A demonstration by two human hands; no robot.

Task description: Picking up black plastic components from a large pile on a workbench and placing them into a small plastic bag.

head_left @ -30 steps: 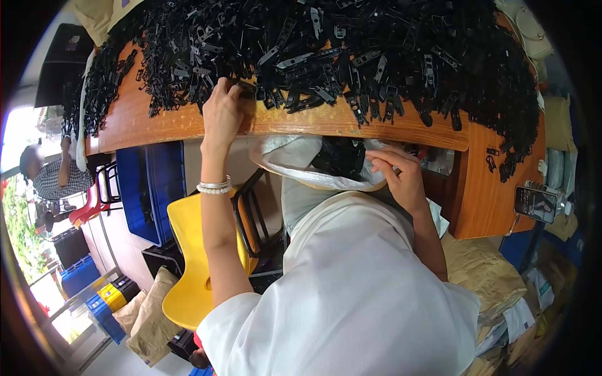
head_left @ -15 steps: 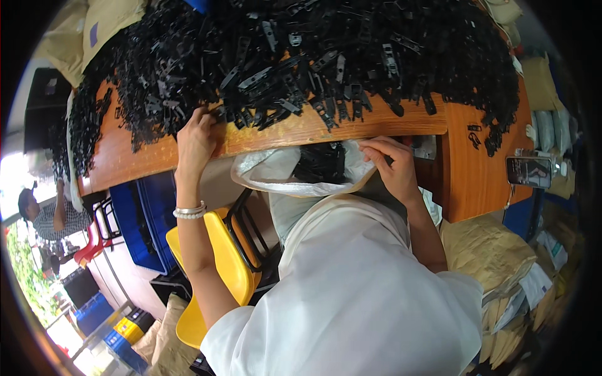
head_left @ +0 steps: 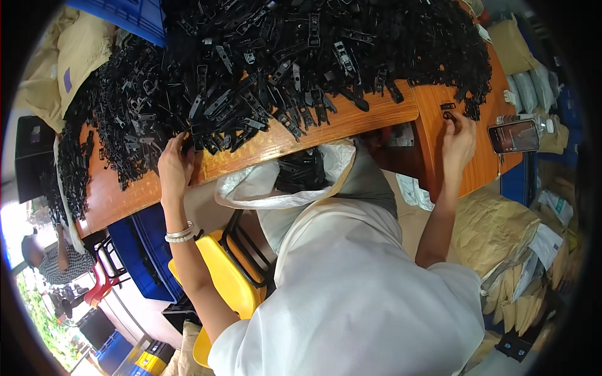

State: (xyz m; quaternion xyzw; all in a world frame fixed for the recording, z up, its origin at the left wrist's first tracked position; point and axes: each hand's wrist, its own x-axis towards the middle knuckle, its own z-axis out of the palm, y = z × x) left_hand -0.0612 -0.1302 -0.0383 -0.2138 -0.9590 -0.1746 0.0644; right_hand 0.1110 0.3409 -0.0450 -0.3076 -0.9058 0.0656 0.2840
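Clips (head_left: 343,57), black and heaped, reward light pinching: left hand (head_left: 175,168) curls at their edge, right hand (head_left: 459,143) at a stray clip (head_left: 448,115); grips I can't tell.

the left hand (head_left: 175,172) is resting at the edge of black pieces (head_left: 269,56) heaping over the table (head_left: 370,119); the right hand (head_left: 459,145) is touching a loose piece (head_left: 448,116); an open sack (head_left: 241,193) is lying over the lap (head_left: 370,182), holding more.

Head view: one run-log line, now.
left hand: at pile of black parts | right hand: at small black piece | grips: unclear | open sack: by edge of wooden table, black parts inside
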